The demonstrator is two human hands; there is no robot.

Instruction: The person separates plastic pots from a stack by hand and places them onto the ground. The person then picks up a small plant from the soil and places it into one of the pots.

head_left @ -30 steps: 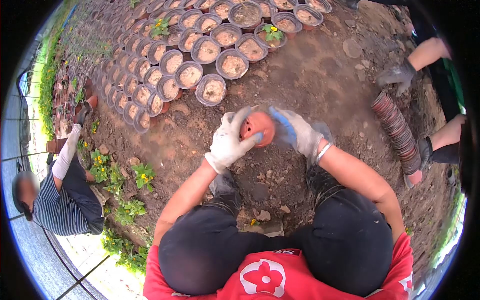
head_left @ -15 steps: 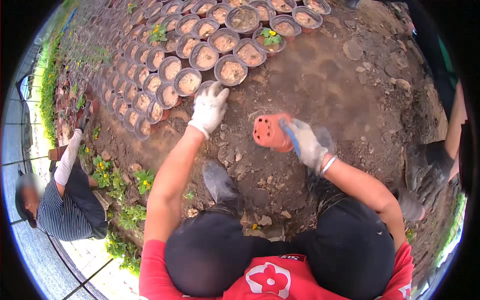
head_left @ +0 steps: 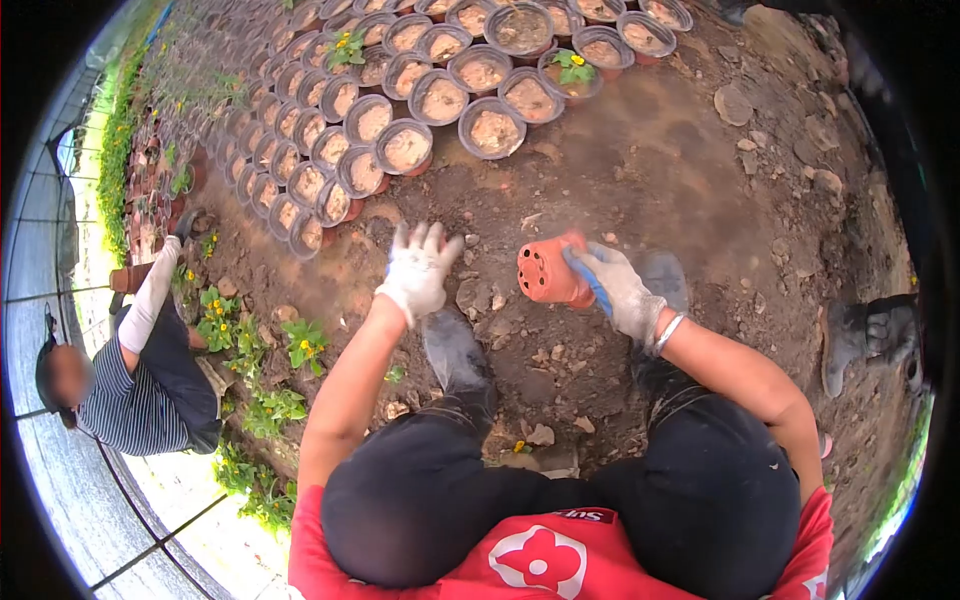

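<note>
The white-gloved right hand (head_left: 612, 283) gripped a round orange-red plastic pot (head_left: 557, 272) sideways, perforated base (head_left: 533, 271) exposed; the white-gloved left hand (head_left: 420, 270) was spread, empty.

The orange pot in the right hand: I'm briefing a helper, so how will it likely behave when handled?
The orange pot would probably roll on its side, being round. It looks fairly light, held by the right hand alone, and seems stiff, its visible wall undented.
</note>
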